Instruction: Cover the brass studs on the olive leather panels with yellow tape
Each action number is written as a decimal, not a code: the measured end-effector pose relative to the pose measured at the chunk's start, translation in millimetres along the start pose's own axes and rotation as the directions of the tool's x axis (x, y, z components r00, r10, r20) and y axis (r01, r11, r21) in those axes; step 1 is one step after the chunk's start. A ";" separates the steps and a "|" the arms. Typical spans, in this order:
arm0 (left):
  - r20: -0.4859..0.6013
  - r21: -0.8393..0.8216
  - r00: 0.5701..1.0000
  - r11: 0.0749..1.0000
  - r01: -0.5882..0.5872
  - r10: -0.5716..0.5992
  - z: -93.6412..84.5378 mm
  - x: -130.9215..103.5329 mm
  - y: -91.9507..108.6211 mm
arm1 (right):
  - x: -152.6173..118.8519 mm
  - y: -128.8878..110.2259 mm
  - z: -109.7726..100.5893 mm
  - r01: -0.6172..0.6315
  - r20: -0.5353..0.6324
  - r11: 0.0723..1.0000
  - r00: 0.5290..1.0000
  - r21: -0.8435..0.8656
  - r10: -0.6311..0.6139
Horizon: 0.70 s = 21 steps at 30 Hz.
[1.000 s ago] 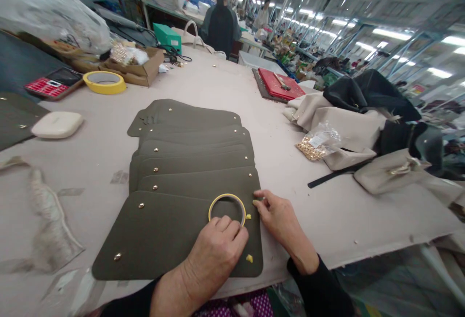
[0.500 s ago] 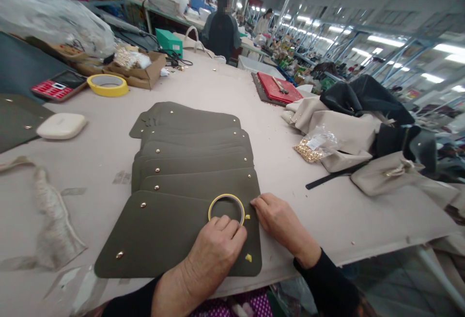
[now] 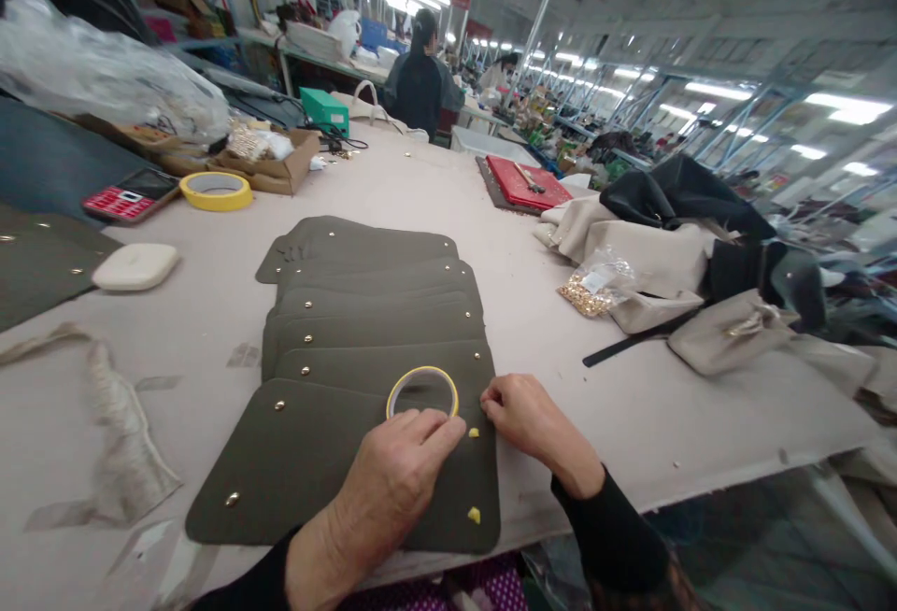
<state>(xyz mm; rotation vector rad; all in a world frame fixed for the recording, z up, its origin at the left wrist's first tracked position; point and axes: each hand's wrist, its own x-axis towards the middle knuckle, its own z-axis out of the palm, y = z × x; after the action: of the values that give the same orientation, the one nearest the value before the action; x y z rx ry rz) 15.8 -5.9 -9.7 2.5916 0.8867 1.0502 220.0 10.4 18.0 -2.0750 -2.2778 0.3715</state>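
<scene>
Here's the left hand (image 3: 392,476), knuckles up, fingers curled down onto the near rim of a small yellow-edged roll of tape (image 3: 422,392), pinning it flat. The roll lies on the nearest dark olive leather panel (image 3: 315,471), toward its far right corner. The right hand (image 3: 522,415) sits just beside it, fingers bent and fingertips pinched at the right edge of the panels, close to a tiny yellow tab (image 3: 474,433); whether anything is held between those fingertips I cannot tell. A second yellow tab (image 3: 475,515) sits near the panel's front right corner. Both wrists come out of black sleeves.

That front panel is the closest of an overlapping row of olive panels with brass studs (image 3: 371,303), fanned away across the pale beige counter (image 3: 434,191).

Off to the left: a white rounded soap-like block (image 3: 135,266), a larger yellow tape roll (image 3: 216,191), a red calculator (image 3: 131,196) and an open cardboard box (image 3: 270,167) with a clear plastic bag (image 3: 105,88) heaped behind it. A green box (image 3: 323,110) stands farther back.

On the right, a small clear bag of gold fittings (image 3: 592,286) rests against a heap of cream and black bag pieces (image 3: 673,237), with a red board (image 3: 527,185) beyond. At the far end a person in dark clothes (image 3: 419,83) stands facing away.
</scene>
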 end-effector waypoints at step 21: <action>0.033 -0.073 0.995 0.993 0.093 -0.091 -15.5 4.8 3.2 | -42.2 -35.4 16.1 0.541 -0.537 0.818 0.757 0.195 -0.372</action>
<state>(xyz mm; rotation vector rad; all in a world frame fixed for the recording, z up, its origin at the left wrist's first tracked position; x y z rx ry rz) 9.3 -6.1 5.5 2.4742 0.9321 0.9980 186.9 -36.4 15.1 -1.1970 -2.1237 0.1756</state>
